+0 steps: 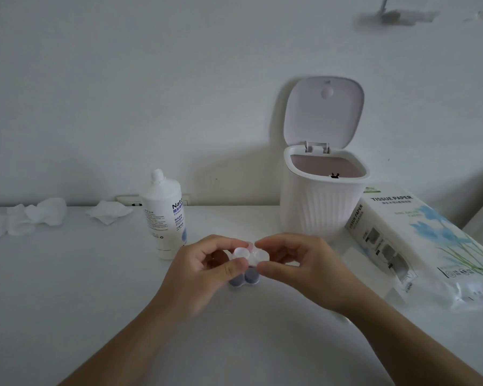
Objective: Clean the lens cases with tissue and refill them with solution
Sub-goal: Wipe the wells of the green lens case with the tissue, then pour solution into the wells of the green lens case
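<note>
Pinching a clear lens case (251, 255) between them — left hand (207, 270), right hand (299, 267), fingers curled, above the table (95, 288).

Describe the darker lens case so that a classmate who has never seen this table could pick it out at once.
Find the white ribbed bin with its lid up at the back of the table. In front of it, two hands hold a clear lens case. The darker lens case lies on the table directly beneath: purplish-grey, not clear.
</note>
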